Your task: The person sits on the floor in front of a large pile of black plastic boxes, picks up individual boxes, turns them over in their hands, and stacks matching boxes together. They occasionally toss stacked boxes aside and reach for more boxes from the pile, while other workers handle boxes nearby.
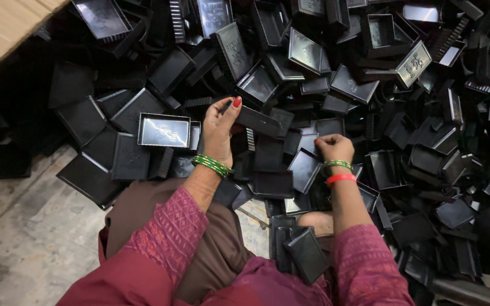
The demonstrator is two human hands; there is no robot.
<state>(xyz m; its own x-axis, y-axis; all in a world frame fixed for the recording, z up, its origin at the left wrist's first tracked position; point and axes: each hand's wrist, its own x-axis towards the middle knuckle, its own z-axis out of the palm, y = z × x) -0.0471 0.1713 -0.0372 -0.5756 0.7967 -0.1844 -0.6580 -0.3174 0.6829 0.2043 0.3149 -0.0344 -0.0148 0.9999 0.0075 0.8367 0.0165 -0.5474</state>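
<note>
My left hand [220, 127] grips a black rectangular plastic tray [259, 120] by its near end, lifted a little above a big heap of the same black trays [370, 113]. My right hand [334, 148] is curled with the fingers down among the trays in the pile; I cannot tell what it grips. Green bangles sit on both wrists and a red band on the right one. A stack of black trays [299, 249] rests upright in my lap between my knees.
A glossy tray [164, 130] lies face up left of my left hand. Grey stone floor [24, 226] shows at lower left. A cardboard box edge [1, 25] fills the upper left corner. The heap spreads across the whole right side.
</note>
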